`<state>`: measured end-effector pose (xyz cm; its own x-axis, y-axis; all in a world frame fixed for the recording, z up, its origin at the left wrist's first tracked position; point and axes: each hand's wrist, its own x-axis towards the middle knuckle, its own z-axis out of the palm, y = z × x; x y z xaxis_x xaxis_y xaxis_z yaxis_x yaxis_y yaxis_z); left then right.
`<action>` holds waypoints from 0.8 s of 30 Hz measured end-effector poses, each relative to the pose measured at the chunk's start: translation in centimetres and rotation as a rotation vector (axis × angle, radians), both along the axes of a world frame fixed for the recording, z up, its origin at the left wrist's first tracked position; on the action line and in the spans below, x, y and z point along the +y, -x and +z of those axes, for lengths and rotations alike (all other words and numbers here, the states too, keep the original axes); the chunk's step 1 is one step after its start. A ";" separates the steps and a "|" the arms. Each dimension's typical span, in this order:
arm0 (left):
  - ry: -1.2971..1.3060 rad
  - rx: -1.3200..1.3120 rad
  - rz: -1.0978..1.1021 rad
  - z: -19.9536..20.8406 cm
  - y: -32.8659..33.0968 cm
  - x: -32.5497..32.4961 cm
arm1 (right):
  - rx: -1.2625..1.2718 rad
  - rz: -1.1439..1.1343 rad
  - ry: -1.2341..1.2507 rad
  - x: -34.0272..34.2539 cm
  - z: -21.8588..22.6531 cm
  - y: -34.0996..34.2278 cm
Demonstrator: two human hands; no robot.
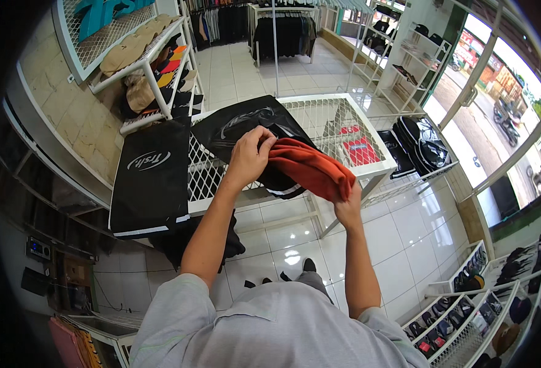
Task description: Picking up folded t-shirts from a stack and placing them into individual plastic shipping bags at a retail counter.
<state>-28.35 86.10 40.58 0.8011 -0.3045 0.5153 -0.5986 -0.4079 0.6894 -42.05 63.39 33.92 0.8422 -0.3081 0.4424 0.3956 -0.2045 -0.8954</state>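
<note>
A bunched, folded orange-red cloth (pixel 307 168) stretches between my two hands; what kind of garment it is, I cannot tell. My left hand (pixel 249 159) is closed at the cloth's left end, beside a glossy black bag (pixel 258 119) lying on the white mesh-topped table (pixel 331 101). My right hand (pixel 348 207) grips the cloth's lower right end, just off the table's front edge. The cloth lies over part of the black bag, whose near edge with a white strip hangs below it. Another black bag (pixel 151 175) with a white printed mark lies flat at the table's left.
A rack with caps (pixel 154 67) stands at the left wall. More black bags (pixel 414 144) rest on a lower mesh shelf to the right, by the glass door (pixel 472 92). Clothes hang on rails (pixel 282 37) at the back. Display shelves (pixel 454 319) are at the lower right.
</note>
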 end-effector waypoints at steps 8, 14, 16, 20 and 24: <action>0.051 -0.008 0.013 -0.9 -0.4 -0.3 | 0.149 0.214 -0.036 1.7 0.2 -3.8; 0.033 0.034 0.017 -2.2 -0.4 -0.4 | 0.145 0.308 -0.010 1.6 0.0 -3.6; 0.022 0.058 0.011 -2.5 -0.2 -0.2 | 0.080 0.293 0.258 2.2 -0.1 -3.2; -0.008 0.105 0.027 -3.1 0.4 0.8 | 0.180 0.334 0.690 1.9 1.2 -2.4; -0.041 0.142 0.002 -3.9 1.0 1.7 | 0.177 0.410 0.722 1.7 2.0 -1.3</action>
